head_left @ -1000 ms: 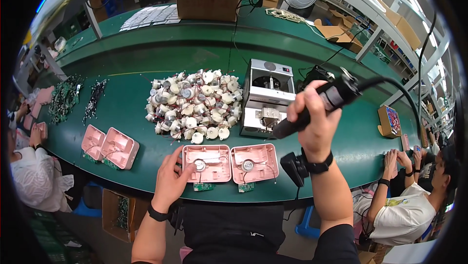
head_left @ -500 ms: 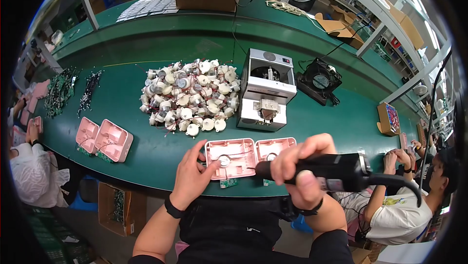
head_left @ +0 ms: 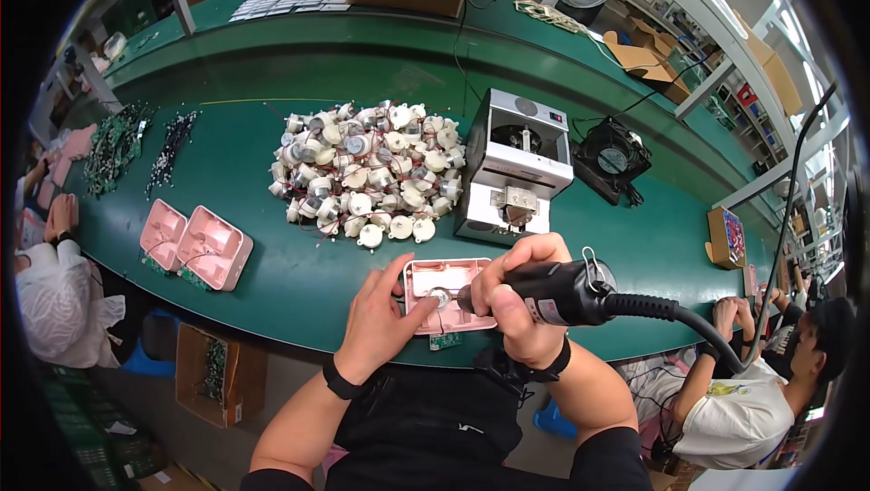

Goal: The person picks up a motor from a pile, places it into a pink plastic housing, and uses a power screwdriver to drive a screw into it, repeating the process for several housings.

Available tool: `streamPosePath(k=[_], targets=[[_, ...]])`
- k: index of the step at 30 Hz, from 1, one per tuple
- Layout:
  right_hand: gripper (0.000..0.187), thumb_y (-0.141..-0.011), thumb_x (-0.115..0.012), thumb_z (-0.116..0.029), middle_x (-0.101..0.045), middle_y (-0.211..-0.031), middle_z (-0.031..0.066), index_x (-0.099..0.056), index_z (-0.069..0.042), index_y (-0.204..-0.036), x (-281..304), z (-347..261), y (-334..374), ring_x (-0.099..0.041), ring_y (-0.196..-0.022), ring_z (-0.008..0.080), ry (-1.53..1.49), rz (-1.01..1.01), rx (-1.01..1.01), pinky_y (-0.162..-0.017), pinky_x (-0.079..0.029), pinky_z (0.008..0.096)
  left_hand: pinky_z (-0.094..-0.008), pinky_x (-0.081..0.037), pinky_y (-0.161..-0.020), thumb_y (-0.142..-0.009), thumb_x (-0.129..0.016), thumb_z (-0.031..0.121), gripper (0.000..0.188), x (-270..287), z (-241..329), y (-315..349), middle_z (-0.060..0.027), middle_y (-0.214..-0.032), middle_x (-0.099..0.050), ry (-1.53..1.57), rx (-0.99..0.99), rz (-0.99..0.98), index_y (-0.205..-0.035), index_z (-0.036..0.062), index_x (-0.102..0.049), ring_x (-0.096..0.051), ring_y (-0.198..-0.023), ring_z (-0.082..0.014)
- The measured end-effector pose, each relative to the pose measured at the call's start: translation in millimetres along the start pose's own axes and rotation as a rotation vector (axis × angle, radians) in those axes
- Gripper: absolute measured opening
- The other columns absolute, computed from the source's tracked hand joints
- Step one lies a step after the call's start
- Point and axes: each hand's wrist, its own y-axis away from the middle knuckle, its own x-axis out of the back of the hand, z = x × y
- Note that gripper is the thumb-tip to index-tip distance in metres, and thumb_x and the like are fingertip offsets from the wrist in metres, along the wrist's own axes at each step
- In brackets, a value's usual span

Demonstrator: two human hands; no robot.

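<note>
A pink plastic case half (head_left: pixel 464 324) lies open side up at the front of the green bench, directly before me. Inside it sits a round silver-and-white motor (head_left: pixel 439 297) with thin wires. My left hand (head_left: pixel 376 320) grips the case's left side, its thumb pressing at the motor. My right hand (head_left: pixel 527 314) is wrapped round a black corded electric screwdriver (head_left: pixel 566 291), held nearly level. The screwdriver's tip points left into the case, close beside the motor. A small green circuit board (head_left: pixel 445 341) hangs at the case's near edge. My right hand hides what lies beneath it.
Beyond the case is a heap of white motors (head_left: pixel 362 174). Right of it stand a grey-white machine (head_left: pixel 512 169) and a black fan (head_left: pixel 612 160). Two joined pink case halves (head_left: pixel 213 251) lie left, near green boards (head_left: pixel 116 151). Co-workers sit on both sides.
My right hand has brought the screwdriver left and into the case, up to the motor. The second pink half at the right is now covered. The whole view has shifted slightly.
</note>
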Motion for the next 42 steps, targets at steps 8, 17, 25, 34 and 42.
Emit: streamPosePath(k=[8,17,25,34,42], targets=[[0.038,-0.085,-0.066,0.007,-0.057,-0.084,0.0078,-0.040,-0.002,-0.111,1,13,-1,-0.056,-0.072,0.0092,-0.106,-0.050,0.022,-0.065,-0.048,0.0253,-0.0322,-0.047,-0.055,-0.078,-0.084,0.025,0.064,-3,-3,-4,-0.0059,-0.079,-0.056,0.037,-0.019,0.035,-0.134,0.0088,-0.056,-0.055,-0.058,-0.0165],[0.032,-0.090,-0.064,-0.012,-0.055,-0.075,0.0088,-0.039,-0.007,-0.109,3,-12,-7,-0.051,-0.059,0.0153,-0.002,0.046,-0.070,-0.060,-0.049,0.0326,-0.0279,-0.049,-0.057,-0.077,-0.084,0.020,0.068,-2,-5,-4,-0.0042,-0.080,-0.061,0.077,0.058,-0.049,-0.136,0.0057,-0.055,-0.056,-0.062,-0.0117],[0.019,-0.095,-0.056,-0.011,-0.054,-0.071,0.0078,-0.044,-0.005,-0.108,41,-51,-58,-0.053,-0.057,0.0178,0.088,0.242,0.255,-0.055,-0.047,0.0336,-0.0290,-0.053,-0.066,-0.073,-0.087,0.024,0.077,-4,3,1,-0.0076,-0.095,-0.065,-0.020,0.013,-0.004,-0.139,0.0040,-0.051,-0.062,-0.072,-0.0141],[0.015,-0.096,-0.055,-0.011,-0.054,-0.071,0.0075,-0.047,-0.005,-0.107,52,-32,-89,-0.052,-0.055,0.0174,0.184,0.279,0.185,-0.054,-0.046,0.0336,-0.0317,-0.054,-0.068,-0.072,-0.087,0.025,0.079,-7,1,1,-0.0096,-0.099,-0.065,-0.023,-0.015,0.032,-0.139,0.0055,-0.051,-0.063,-0.073,-0.0173],[0.016,-0.097,-0.055,-0.015,-0.053,-0.071,0.0071,-0.047,-0.006,-0.107,2,-44,-49,-0.051,-0.054,0.0173,-0.155,0.111,0.182,-0.053,-0.045,0.0322,-0.0403,-0.053,-0.062,-0.075,-0.083,0.036,0.074,-3,-1,2,-0.0099,-0.085,-0.061,-0.084,-0.038,0.008,-0.139,0.0141,-0.051,-0.067,-0.072,-0.0273]])
